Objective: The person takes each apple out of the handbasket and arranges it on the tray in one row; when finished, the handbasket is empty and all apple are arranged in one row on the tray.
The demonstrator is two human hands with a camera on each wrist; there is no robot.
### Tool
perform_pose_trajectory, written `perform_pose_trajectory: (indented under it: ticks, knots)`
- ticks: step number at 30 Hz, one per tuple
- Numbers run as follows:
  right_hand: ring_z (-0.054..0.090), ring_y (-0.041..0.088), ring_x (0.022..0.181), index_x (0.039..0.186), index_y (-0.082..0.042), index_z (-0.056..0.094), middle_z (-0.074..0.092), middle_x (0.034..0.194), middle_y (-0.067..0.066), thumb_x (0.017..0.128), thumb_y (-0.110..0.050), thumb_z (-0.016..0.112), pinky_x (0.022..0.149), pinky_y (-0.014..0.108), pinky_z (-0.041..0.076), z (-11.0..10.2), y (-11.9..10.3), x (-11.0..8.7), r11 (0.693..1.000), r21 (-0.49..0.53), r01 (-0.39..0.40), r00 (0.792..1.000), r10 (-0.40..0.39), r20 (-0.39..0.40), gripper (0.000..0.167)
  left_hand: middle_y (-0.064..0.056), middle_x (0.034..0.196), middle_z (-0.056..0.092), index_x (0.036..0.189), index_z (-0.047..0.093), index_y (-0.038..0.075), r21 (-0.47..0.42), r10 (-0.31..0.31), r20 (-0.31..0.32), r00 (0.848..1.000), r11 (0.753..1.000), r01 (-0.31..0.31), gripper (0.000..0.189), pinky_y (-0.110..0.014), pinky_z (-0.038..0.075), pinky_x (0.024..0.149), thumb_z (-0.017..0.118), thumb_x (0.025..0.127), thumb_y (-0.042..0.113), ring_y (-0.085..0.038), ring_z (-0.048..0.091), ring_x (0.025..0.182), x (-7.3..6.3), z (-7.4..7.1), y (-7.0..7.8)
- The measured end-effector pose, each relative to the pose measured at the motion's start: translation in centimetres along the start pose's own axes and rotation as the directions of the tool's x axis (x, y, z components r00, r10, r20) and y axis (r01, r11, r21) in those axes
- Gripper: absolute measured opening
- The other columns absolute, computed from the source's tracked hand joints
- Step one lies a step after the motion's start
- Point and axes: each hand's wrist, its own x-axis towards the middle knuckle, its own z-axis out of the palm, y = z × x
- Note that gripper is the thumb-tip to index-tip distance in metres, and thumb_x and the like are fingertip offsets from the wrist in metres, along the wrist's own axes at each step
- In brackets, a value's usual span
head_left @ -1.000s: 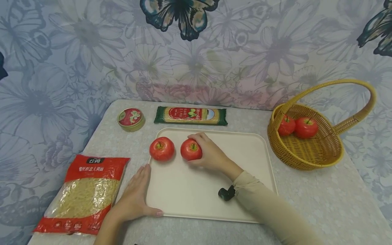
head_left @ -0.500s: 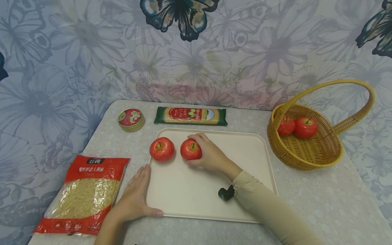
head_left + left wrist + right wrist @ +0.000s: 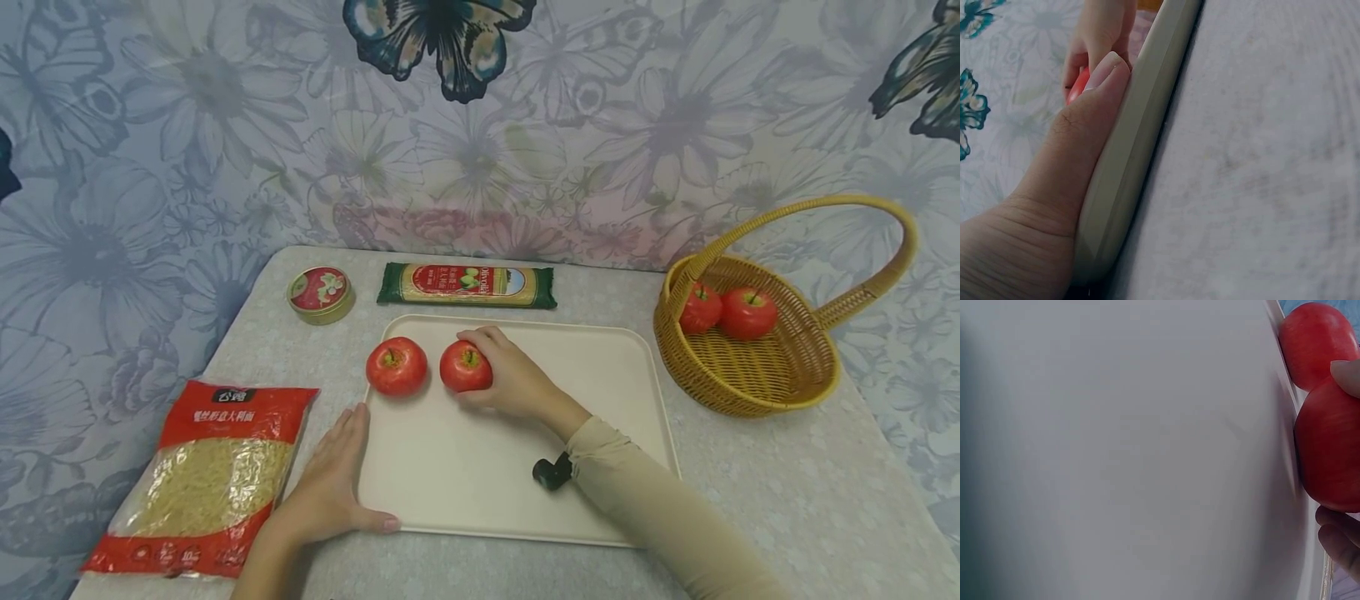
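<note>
A cream tray (image 3: 465, 467) lies on the table. My right hand (image 3: 517, 379) grips a red apple (image 3: 465, 367) over the upper left part of the tray, thumb on the near side and fingers round the far side. To its left, a second apple (image 3: 397, 367) sits in the tray's upper left corner, a small gap apart. My left hand (image 3: 330, 483) rests at the tray's lower left corner, fingers straight along the left side and thumb (image 3: 1079, 137) on the front rim. In the right wrist view, the held apple (image 3: 1332, 450) appears close to the other one.
At the right stands a wicker basket (image 3: 750, 375) with a tall handle and two apples (image 3: 748, 313) inside. Behind the tray lie a spaghetti pack (image 3: 467, 285) and a round tin (image 3: 321, 294). A red pasta bag (image 3: 210, 479) lies left. A black device (image 3: 551, 473) is at the right wrist.
My right hand and its apple have shifted very slightly left, toward the other apple. The left hand stays where it was.
</note>
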Motion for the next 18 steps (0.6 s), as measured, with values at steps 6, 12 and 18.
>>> perform_pose_trajectory:
  ticks: [6, 12, 18]
  knots:
    - [0.053, 0.020, 0.124, 0.147, -0.025, 0.042, 0.044, 0.140, -0.002, 0.074, -0.037, 0.086, 0.098, 0.044, 0.054, 0.01, -0.08, 0.14, 1.000, -0.003, -0.015, 1.000, 0.015, 0.006, 0.086, -0.018, 0.168, 0.006, 0.161, 0.000, 0.012, 0.002, 0.000, 0.001, 1.000, 1.000, 0.000, 0.157, -0.066, 0.009, 0.120, 0.086, 0.044, 0.074, -0.041, 0.003, 0.154, 0.02, 0.02, -0.03]
    - [0.054, 0.019, 0.122, 0.149, -0.026, 0.041, 0.045, 0.139, -0.002, 0.075, -0.040, 0.084, 0.097, 0.043, 0.054, -0.06, -0.17, 0.43, 0.999, -0.028, -0.021, 1.000, 0.022, 0.018, 0.086, -0.018, 0.167, 0.007, 0.161, 0.000, 0.011, -0.003, 0.009, -0.005, 1.000, 1.000, -0.009, 0.158, -0.066, 0.009, 0.120, 0.087, 0.044, 0.073, -0.041, 0.003, 0.154, -0.01, 0.04, -0.03]
    - [0.055, 0.020, 0.123, 0.151, -0.026, 0.039, 0.045, 0.140, -0.001, 0.076, -0.043, 0.083, 0.098, 0.043, 0.053, -0.12, -0.14, 0.70, 0.999, -0.037, -0.027, 0.999, 0.028, 0.034, 0.089, -0.018, 0.167, 0.007, 0.161, 0.000, 0.011, 0.003, 0.011, -0.006, 1.000, 1.000, -0.011, 0.158, -0.066, 0.009, 0.120, 0.087, 0.043, 0.073, -0.041, 0.003, 0.154, 0.01, 0.10, -0.04]
